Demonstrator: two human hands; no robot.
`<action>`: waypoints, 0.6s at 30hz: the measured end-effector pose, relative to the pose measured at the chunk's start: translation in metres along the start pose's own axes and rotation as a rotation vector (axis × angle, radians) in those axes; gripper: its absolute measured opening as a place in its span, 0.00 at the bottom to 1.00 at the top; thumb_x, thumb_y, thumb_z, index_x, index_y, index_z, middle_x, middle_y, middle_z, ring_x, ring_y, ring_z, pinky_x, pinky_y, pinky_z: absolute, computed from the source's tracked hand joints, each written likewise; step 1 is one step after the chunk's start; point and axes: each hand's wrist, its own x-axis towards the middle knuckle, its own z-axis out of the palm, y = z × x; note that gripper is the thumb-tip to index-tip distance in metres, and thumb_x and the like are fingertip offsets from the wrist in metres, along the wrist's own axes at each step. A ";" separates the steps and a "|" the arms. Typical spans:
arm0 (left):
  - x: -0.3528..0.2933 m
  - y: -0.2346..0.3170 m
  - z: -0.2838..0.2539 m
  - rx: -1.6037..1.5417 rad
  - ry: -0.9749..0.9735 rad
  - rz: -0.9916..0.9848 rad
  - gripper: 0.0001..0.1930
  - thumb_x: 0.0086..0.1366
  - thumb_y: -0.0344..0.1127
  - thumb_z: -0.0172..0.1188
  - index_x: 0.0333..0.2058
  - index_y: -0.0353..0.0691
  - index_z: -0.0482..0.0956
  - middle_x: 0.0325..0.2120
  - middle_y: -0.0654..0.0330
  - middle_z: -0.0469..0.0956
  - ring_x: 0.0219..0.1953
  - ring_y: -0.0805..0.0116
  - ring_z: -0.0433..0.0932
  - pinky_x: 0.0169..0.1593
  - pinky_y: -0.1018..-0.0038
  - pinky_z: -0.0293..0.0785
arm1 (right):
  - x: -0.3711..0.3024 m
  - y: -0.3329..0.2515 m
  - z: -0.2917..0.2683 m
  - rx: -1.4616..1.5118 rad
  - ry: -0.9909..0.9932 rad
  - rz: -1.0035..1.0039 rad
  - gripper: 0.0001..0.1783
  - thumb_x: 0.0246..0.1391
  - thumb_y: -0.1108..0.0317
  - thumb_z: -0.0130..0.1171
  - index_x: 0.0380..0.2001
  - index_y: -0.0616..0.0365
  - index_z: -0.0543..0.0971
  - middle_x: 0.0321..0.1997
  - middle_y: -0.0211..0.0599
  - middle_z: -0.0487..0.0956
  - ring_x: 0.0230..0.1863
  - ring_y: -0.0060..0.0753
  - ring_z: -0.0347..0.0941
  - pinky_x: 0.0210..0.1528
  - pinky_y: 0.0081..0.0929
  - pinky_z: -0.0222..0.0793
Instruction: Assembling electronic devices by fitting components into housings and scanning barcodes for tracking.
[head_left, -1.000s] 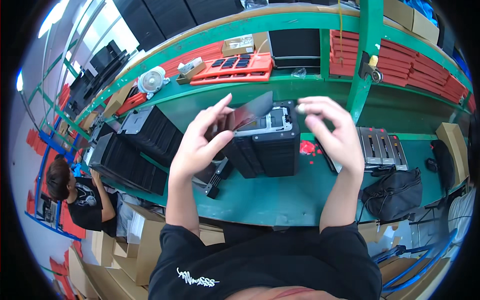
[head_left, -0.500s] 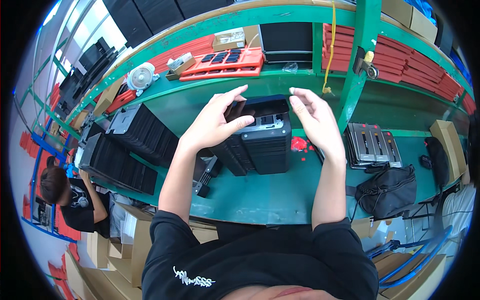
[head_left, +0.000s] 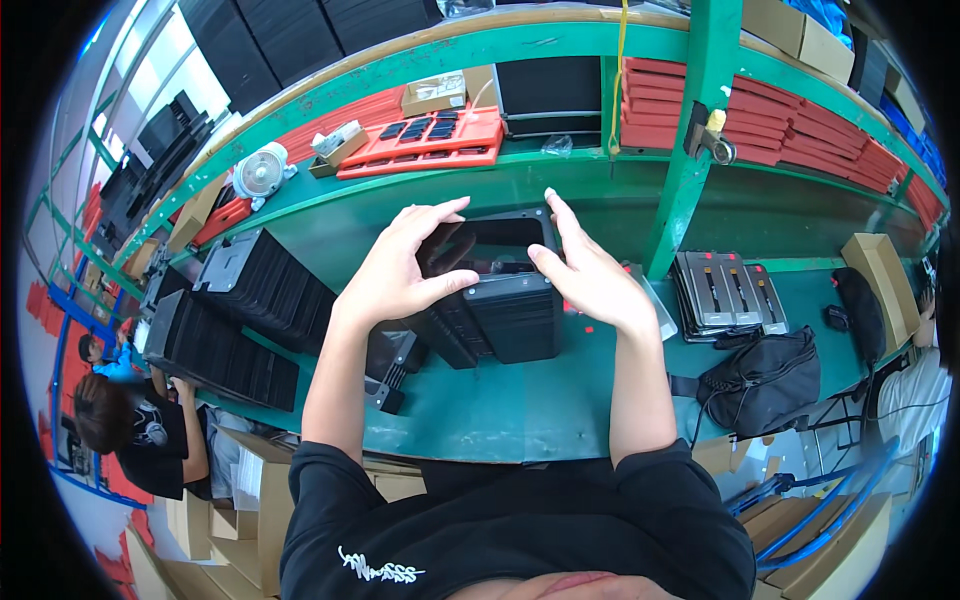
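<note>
On the green bench before me stands a tall stack of black flat panels [head_left: 515, 325], its top piece a glossy dark panel [head_left: 490, 240] lying flat. My left hand [head_left: 405, 262] is at the top panel's left side, fingers stretched and the thumb near its front edge. Across from it, my right hand [head_left: 598, 280] is at the right side, fingers extended and thumb over the top corner. Both hands look open; whether the thumbs press on the panel I cannot tell.
Two stacks of black panels [head_left: 265, 285] stand at left, beside a dark metal bracket [head_left: 395, 370]. At right are upright grey panels [head_left: 725, 295], a black bag [head_left: 765, 380] and a cardboard box [head_left: 880, 285]. A green post [head_left: 690, 150] rises behind. A co-worker [head_left: 150, 430] is at far left.
The glossy panel, raised at an angle before with grey metal showing beneath, now lies flat on the stack. My right hand has moved inward toward it. The whole view has shifted slightly.
</note>
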 end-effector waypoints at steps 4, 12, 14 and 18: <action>-0.004 0.002 0.000 0.098 0.002 0.012 0.45 0.52 0.43 0.77 0.68 0.43 0.68 0.52 0.52 0.79 0.60 0.52 0.75 0.73 0.52 0.57 | -0.004 -0.002 0.001 0.016 -0.046 0.026 0.45 0.70 0.52 0.50 0.78 0.60 0.43 0.77 0.69 0.56 0.77 0.60 0.57 0.75 0.39 0.53; -0.014 -0.008 -0.013 0.078 0.092 0.088 0.38 0.62 0.47 0.68 0.69 0.40 0.68 0.60 0.49 0.74 0.67 0.50 0.68 0.75 0.52 0.51 | -0.001 -0.011 -0.001 0.056 -0.121 -0.014 0.43 0.69 0.55 0.45 0.77 0.64 0.43 0.79 0.67 0.52 0.80 0.59 0.50 0.78 0.38 0.47; -0.026 -0.017 -0.022 0.044 0.048 0.054 0.37 0.64 0.46 0.66 0.69 0.42 0.68 0.62 0.48 0.71 0.67 0.49 0.67 0.75 0.54 0.51 | -0.004 -0.013 -0.002 0.067 -0.137 0.004 0.42 0.69 0.56 0.43 0.77 0.67 0.43 0.79 0.67 0.51 0.80 0.58 0.48 0.79 0.38 0.46; -0.022 -0.039 -0.006 -0.151 -0.138 -0.039 0.28 0.70 0.39 0.56 0.68 0.38 0.70 0.65 0.48 0.67 0.70 0.51 0.64 0.74 0.62 0.51 | -0.004 0.008 -0.008 0.090 -0.034 -0.099 0.42 0.67 0.58 0.49 0.76 0.65 0.47 0.76 0.68 0.57 0.73 0.62 0.62 0.72 0.41 0.59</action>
